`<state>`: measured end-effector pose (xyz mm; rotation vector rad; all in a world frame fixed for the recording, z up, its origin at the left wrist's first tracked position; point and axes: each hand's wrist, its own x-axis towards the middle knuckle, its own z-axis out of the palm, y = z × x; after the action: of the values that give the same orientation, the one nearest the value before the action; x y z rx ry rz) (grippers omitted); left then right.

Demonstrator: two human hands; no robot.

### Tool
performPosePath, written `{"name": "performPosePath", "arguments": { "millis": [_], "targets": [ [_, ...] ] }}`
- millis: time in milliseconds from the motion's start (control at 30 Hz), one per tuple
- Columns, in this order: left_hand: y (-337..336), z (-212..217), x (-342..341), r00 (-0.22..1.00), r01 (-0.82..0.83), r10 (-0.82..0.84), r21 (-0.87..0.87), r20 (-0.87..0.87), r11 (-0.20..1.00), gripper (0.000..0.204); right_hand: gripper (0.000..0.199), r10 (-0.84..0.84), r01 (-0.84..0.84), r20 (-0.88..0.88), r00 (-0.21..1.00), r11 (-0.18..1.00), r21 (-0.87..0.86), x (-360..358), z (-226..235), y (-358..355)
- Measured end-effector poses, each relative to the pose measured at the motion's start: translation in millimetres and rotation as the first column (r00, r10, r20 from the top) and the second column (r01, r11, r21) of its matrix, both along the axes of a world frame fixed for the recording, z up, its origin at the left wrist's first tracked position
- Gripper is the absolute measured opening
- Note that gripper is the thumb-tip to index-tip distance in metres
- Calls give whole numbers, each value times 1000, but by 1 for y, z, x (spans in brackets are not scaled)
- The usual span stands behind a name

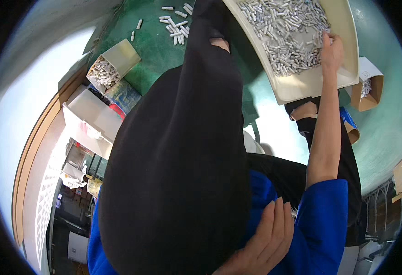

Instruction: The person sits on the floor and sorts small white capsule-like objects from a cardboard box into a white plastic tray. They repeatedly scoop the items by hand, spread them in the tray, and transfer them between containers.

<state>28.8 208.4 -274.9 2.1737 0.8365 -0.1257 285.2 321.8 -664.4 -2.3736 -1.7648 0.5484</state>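
Note:
My right hand (332, 54) reaches into a large cream plastic tub (297, 91) at the upper right. Its fingers are pinched at the heap of small whitish cylinders (283, 39), and the pieces at its fingertips are partly hidden. Low in the middle, my left hand (263, 240) is held before my blue top, back of the hand up. The fingers lie together and curve inward. Small whitish bits (294, 213) peek out beside the fingertips, but what the palm holds is hidden.
Loose cylinders (178, 28) lie on the green floor at upper left. A tilted box (123, 57) holds more, beside a white bin (91, 117). Right of the tub stands a cardboard box (373, 87) with cylinders. My black-clad leg (178, 151) fills the middle.

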Motion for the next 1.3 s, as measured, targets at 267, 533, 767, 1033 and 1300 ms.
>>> {"name": "performPosePath", "arguments": {
  "millis": [267,533,767,1033,1300],
  "targets": [
    [1,2,0,999,-7,7,-1,37,1000,40,33,163,-153,39,986,972,-177,15,-14,16],
    [-3,0,-5,1000,-18,17,-15,-12,1000,40,21,-311,30,-940,-141,948,-318,-27,49,6],
    [-4,2,-4,1000,-15,15,-8,-14,1000,40,32,-16,-155,-367,930,889,-432,-34,9,-4],
    [-6,2,-2,999,-34,34,-2,-23,999,40,25,-51,-146,-424,904,897,-418,-37,-6,-23],
    [-8,3,-2,999,-21,21,5,-41,1000,40,18,-431,43,-902,7,902,-430,-26,33,-24]
  ]
}}
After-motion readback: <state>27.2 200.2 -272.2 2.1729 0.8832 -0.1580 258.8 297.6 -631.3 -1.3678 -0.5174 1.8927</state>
